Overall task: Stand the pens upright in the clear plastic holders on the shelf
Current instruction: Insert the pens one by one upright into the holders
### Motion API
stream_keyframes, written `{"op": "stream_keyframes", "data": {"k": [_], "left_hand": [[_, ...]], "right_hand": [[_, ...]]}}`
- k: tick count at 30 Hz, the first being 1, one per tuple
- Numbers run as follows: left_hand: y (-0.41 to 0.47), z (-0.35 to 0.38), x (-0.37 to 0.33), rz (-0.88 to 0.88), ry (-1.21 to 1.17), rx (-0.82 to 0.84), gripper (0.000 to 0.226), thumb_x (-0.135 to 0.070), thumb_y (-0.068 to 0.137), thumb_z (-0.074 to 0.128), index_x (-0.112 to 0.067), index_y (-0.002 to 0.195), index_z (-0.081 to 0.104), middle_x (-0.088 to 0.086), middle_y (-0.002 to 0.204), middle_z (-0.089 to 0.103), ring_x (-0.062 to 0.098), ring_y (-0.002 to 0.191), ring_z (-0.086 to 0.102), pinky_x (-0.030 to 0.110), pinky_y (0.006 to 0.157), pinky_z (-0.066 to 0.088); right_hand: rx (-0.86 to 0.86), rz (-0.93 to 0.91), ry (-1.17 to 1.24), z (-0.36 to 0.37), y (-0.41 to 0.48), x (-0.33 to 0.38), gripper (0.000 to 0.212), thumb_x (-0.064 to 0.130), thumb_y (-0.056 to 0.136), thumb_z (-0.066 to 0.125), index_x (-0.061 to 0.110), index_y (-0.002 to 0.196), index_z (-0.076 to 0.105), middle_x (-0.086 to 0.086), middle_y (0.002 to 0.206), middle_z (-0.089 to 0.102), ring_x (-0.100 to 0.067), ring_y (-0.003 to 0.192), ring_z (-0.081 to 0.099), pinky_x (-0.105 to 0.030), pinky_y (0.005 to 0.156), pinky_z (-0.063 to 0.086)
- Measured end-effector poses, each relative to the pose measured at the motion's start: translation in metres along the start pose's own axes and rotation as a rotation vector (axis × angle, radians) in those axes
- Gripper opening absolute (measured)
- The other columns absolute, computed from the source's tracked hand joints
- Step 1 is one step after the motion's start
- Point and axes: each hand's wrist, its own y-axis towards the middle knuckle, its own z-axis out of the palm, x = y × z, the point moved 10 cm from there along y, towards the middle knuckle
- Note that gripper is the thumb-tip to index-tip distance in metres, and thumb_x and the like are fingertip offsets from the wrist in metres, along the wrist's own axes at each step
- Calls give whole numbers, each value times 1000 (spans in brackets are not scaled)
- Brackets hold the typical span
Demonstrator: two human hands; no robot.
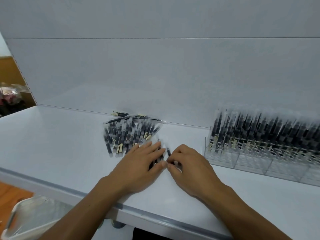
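White shelf point(69, 153) holds a loose pen pile point(128, 134), well apart from the part-filled holders point(259, 153) at right. The left hand point(140, 163) lies flat on a few pens point(161, 155), likely pinning them, while the right hand point(188, 165) pinches one pen point(168, 151) to lift.

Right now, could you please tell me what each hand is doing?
Left hand: open, fingers flat on a few loose pens.
Right hand: curled, pinching a single pen.

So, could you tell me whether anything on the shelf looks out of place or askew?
Only the loose pens: they lie flat in a jumbled heap on the shelf, left of the clear holders. Nothing looks damaged.
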Motion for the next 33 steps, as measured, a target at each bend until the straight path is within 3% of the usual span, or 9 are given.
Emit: {"op": "stream_keyframes", "data": {"k": [7, 9, 11, 14, 17, 21, 27, 31, 33], "left_hand": [[5, 15, 17, -71, 115, 176, 64, -60, 97, 9, -32, 153, -5, -14, 159, -12, 0, 144, -17, 31, 118, -14], [6, 13, 20, -83, 124, 168, 63, -57, 99, 12, -30, 154, -1, -13, 160, -6, 1, 146, -11, 32, 119, -11], [8, 2, 17, -78, 110, 75, 58, -49, 101, 24, -28, 154, 15, -12, 160, 15, 5, 147, 8, 35, 122, 1], [12, -21, 7, -47, 112, -128, 48, -44, 96, 46, -23, 140, 48, -10, 138, 51, 12, 128, 43, 31, 113, 28], [19, -23, 10, -117, 170, -130, 45, -49, 95, 46, -27, 132, 56, -8, 127, 55, 14, 120, 45, 31, 102, 35], [36, -24, 12, -207, 225, -101, 46, -58, 94, 40, -27, 117, 66, -4, 111, 54, 18, 112, 45, 34, 95, 38], [64, -22, 9, -297, 297, -49, 53, -70, 82, 49, -23, 98, 67, -1, 103, 55, 20, 104, 52, 36, 89, 43], [81, -20, 12, -370, 272, 78, 42, -52, 80, 61, -18, 58, 47, 5, 65, 51, 20, 77, 63, 27, 59, 39], [86, -15, 14, -403, 243, 176, 38, -39, 81, 62, -17, 56, 43, 6, 56, 48, 17, 58, 56, 24, 51, 33]], "right_hand": [[42, 78, -40, 1, -1, -7, 18, 49, 91, 51, 38, 103, 57, 17, 80, 49, -8, 78, 54, -26, 69, 38], [44, 99, -27, 0, -1, -9, 12, 44, 89, 53, 37, 99, 56, 17, 68, 49, -8, 73, 53, -26, 65, 36], [53, 132, 26, 0, -2, -13, 14, 37, 87, 53, 38, 100, 58, 19, 61, 51, -6, 69, 53, -25, 62, 36], [61, 193, 174, 1, -4, -16, 21, 31, 85, 51, 38, 99, 66, 20, 57, 59, -2, 67, 59, -22, 63, 46], [37, 219, 221, 1, -3, -19, 16, 31, 84, 51, 34, 89, 66, 18, 61, 65, -3, 67, 61, -27, 66, 52], [12, 235, 230, 0, -2, -23, 14, 42, 89, 54, 32, 78, 55, 26, 58, 61, -3, 61, 55, -24, 59, 46], [18, 271, 263, 0, -2, -29, 7, 32, 88, 53, 32, 81, 49, 14, 65, 68, -6, 70, 61, -32, 67, 52], [13, 285, 313, 0, -3, -30, 8, 26, 87, 52, 31, 83, 48, 12, 61, 67, -8, 71, 62, -33, 67, 52], [15, 293, 320, 0, -3, -32, 9, 24, 87, 51, 31, 83, 46, 14, 59, 65, -10, 74, 63, -33, 67, 51]]}}
